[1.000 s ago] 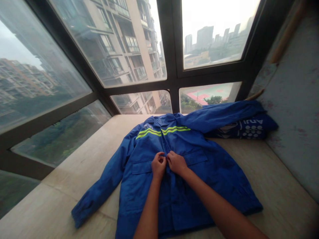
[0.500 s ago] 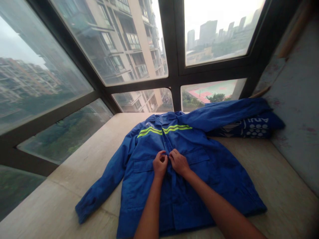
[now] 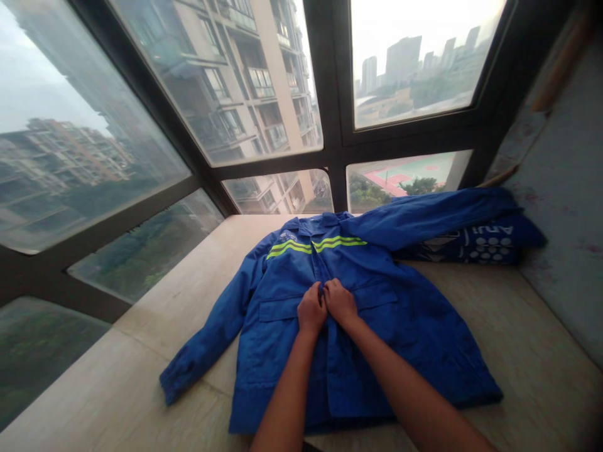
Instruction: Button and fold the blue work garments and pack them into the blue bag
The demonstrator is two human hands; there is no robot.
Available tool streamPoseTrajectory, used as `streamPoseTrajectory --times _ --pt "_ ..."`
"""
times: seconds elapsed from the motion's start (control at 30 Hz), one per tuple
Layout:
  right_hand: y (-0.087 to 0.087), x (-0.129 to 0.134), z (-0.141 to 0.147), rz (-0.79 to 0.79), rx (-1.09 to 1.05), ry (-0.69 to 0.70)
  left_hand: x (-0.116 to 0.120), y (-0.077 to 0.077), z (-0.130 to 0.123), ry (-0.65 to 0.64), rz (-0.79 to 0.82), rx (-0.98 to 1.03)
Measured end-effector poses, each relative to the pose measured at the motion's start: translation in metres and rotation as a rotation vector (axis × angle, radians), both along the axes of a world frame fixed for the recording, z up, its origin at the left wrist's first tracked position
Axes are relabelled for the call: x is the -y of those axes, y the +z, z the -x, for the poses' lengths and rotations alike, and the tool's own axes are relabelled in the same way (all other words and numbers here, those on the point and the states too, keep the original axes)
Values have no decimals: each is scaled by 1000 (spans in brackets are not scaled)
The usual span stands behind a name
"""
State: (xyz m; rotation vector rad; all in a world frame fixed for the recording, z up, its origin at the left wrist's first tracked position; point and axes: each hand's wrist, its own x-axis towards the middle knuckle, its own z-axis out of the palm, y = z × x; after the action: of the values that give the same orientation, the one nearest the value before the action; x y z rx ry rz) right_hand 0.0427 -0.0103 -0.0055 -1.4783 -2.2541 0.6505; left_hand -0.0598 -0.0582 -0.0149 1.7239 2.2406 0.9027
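Note:
A blue jacket with yellow-green stripes lies spread with its front up on a pale stone ledge. At the middle of its front opening, my left hand pinches the fabric edge. My right hand is right beside it, fingers closed on the other side of the opening. The fingertips nearly touch; whatever small part lies between them is hidden. One sleeve stretches to the lower left, the other to the upper right over a folded blue bundle.
The folded blue bundle with white print lies at the right against a patterned wall. Dark window frames rise behind and to the left of the ledge.
My left hand has closed its fingers and come up against my right hand at the front opening. The view has shifted slightly; the jacket lies nearly the same.

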Motion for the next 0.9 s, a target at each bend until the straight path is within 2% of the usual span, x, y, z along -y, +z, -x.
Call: streamPoseTrajectory --times 0.1,0.27,0.37,0.47,0.57,0.63,0.73,0.8,0.9 --pt "5 8 -4 -21 11 22 8 5 -1 10 21 -31" --pt "3 32 -24 -84 46 116 37 14 -1 -7 47 -57" --pt "9 39 -32 -58 84 138 41 21 4 -31 56 -44" --pt "22 24 -22 -21 96 120 18 29 17 -44 24 -6" --pt "34 -4 3 -28 16 116 -25 34 34 -22 -36 61" --pt "35 -20 20 -14 -22 103 -52 31 42 -5 -64 125" --pt "25 -34 34 11 1 64 -77 16 46 27 -95 228" --pt "13 -37 33 7 10 59 -79 3 45 59 -126 276" --pt "-5 -41 22 -15 -116 94 -73 -13 44 111 -173 299"
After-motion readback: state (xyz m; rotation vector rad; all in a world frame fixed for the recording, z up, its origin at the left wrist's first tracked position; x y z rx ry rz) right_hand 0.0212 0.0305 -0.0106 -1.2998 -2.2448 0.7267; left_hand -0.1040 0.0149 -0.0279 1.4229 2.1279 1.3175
